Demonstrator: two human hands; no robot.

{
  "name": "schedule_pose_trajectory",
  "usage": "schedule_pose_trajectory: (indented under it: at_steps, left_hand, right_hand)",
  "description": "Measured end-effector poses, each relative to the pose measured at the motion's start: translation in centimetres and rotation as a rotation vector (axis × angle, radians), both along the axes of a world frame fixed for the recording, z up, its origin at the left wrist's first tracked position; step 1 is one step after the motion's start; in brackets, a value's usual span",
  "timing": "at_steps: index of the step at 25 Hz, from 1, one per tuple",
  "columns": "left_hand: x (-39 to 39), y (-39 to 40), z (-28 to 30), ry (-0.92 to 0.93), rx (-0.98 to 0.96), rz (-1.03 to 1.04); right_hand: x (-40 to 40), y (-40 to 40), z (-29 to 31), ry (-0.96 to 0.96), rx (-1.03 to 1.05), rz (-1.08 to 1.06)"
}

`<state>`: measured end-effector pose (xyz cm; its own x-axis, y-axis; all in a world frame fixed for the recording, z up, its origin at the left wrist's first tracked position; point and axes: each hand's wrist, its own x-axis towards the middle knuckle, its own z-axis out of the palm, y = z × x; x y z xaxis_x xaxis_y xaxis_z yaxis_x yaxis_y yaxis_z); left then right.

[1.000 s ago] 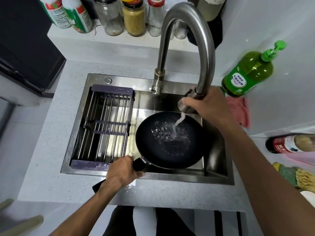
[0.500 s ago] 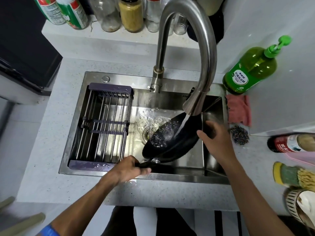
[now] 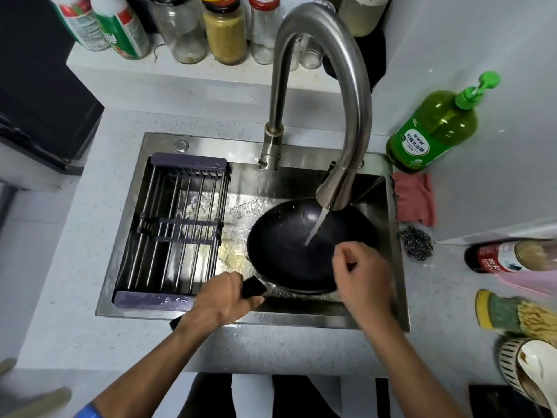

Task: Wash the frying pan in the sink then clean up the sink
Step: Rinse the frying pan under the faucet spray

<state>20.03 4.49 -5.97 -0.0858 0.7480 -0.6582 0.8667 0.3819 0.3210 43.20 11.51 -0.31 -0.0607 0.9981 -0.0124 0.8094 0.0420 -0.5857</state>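
Observation:
A black frying pan lies nearly level in the right half of the steel sink. Water runs from the tall curved faucet into the pan. My left hand grips the pan's black handle at the sink's front edge. My right hand is over the pan's near right rim, with its fingers curled against the inner wall. Nothing shows between those fingers.
A purple-framed wire rack fills the sink's left half. On the counter to the right are a green soap pump bottle, a pink cloth, a steel scourer and a sponge. Jars and bottles line the back ledge.
My right hand left the faucet head and came down to the pan's near right rim. The pan was tilted up on its side, then came back to nearly level.

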Motion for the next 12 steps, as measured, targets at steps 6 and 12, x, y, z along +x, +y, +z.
schedule_pose_trajectory:
  at_steps: [6,12]
  left_hand:
    - [-1.7,0.4,0.1,0.281,0.126,-0.175]
    - [-4.3,-0.3,-0.2,0.273,0.142,-0.145]
  right_hand:
    - [-12.5,4.6,-0.9,0.267,-0.451,0.301]
    - [-18.1,10.3,-2.5,0.210,-0.465,0.268]
